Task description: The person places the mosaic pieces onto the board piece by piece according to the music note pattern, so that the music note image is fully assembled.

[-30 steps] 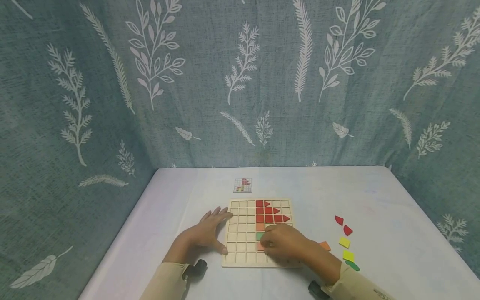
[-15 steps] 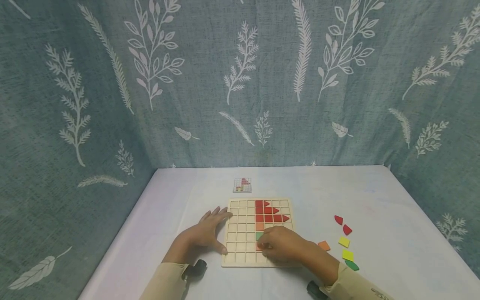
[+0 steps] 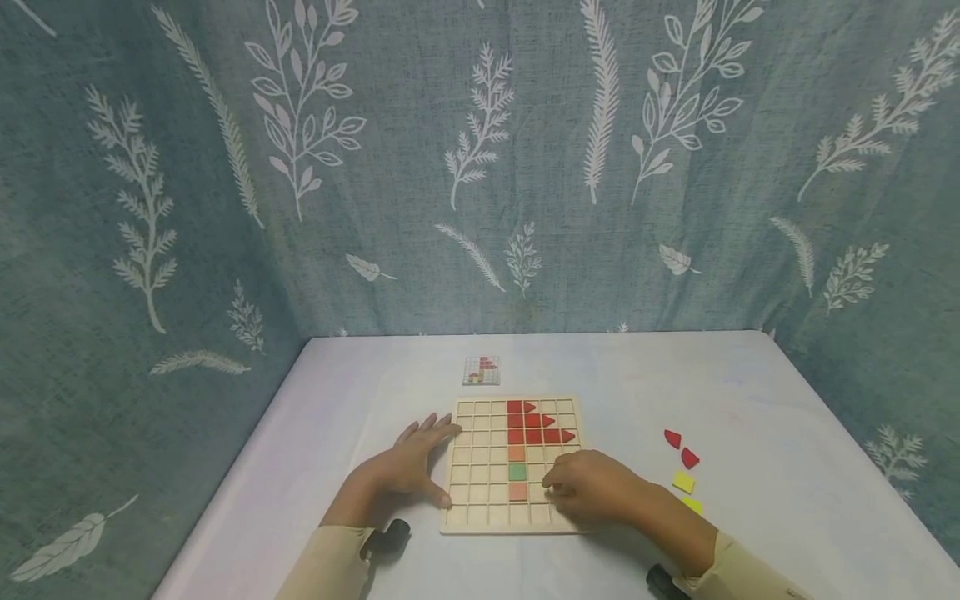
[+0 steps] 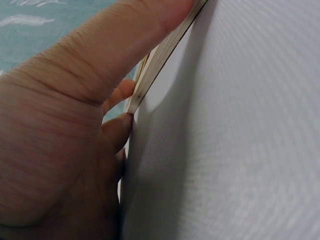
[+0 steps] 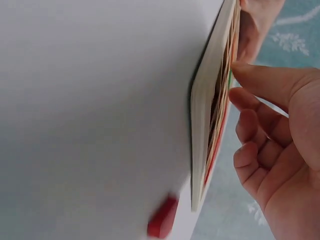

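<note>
1. The board (image 3: 472, 475) lies flat on the counter (image 3: 375, 375), at 3 o'clock from the left hand (image 3: 408, 462); the right hand (image 3: 596, 483) is over its lower right part.
2. Toward 9 to 10 o'clock from the right hand, one column of the board holds an upper orange tile (image 3: 517, 453), a green tile (image 3: 517, 472) and a lower orange tile (image 3: 518, 492).
3. Toward 11 o'clock from it, the red tiles (image 3: 533, 437) fill three rows, each ending in a point toward 3 o'clock.
4. The right hand is released: its fingers curl loosely, with nothing between thumb and forefinger. Whether the fingertips touch the board cannot be told. Its forearm slopes away toward 4 o'clock.
5. The left hand grasps nothing either; it rests against the board's 9 o'clock edge, fingers spread toward 1 o'clock and thumb toward 4, near the lower corner. Its forearm lies toward 7 o'clock.
6. Two red wedges (image 3: 689, 458) lie on the counter at 2 o'clock from the right hand, and two yellow tiles (image 3: 684, 482) at 3, the nearer partly hidden by the forearm.
7. A patterned card (image 3: 482, 371) lies just beyond the board, toward 11 o'clock from its middle.
</note>
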The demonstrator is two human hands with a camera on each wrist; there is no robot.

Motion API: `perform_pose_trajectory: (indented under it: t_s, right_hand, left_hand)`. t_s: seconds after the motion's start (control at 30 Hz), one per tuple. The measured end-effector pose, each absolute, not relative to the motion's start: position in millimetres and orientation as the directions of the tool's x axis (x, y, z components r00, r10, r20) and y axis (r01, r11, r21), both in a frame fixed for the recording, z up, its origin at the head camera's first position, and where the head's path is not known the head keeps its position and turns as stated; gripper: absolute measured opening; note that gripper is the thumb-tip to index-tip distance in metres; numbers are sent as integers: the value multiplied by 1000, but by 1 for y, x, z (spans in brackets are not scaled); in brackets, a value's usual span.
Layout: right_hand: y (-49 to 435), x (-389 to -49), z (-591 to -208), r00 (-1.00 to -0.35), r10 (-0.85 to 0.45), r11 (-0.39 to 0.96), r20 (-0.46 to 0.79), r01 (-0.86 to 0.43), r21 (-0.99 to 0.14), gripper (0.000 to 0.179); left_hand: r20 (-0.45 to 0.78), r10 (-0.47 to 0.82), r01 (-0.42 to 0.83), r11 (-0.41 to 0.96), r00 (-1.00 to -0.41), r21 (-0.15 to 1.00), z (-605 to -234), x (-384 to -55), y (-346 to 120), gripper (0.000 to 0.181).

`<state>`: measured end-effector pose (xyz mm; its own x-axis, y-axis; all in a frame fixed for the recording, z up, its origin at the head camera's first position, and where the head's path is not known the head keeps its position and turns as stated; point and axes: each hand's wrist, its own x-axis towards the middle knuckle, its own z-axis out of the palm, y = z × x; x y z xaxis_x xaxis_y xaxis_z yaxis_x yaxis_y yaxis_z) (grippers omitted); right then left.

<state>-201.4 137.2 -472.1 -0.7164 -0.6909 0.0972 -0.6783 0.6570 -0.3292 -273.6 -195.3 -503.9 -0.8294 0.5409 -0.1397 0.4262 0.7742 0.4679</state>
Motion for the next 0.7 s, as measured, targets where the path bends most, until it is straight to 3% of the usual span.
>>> perform_pose_trajectory:
  t_s: [0.17,0.4,0.7]
  right_hand:
    - [166,-197,-466,-786,-617,735,36,-592,-331,21]
    - [215,-186,-458,-918,-390,888,-71,-355,-294,25]
    - [272,-175,-456,-956,-270,919,-119,-219,-327,26]
  left_hand:
    - [-129,554,439,762,-822,475,-506,-275,-197,125]
    - [-123,560,445,757,-820,479,-506,-276,-197,126]
    - [-120,558,445,758,-821,477,-506,-275,-196,126]
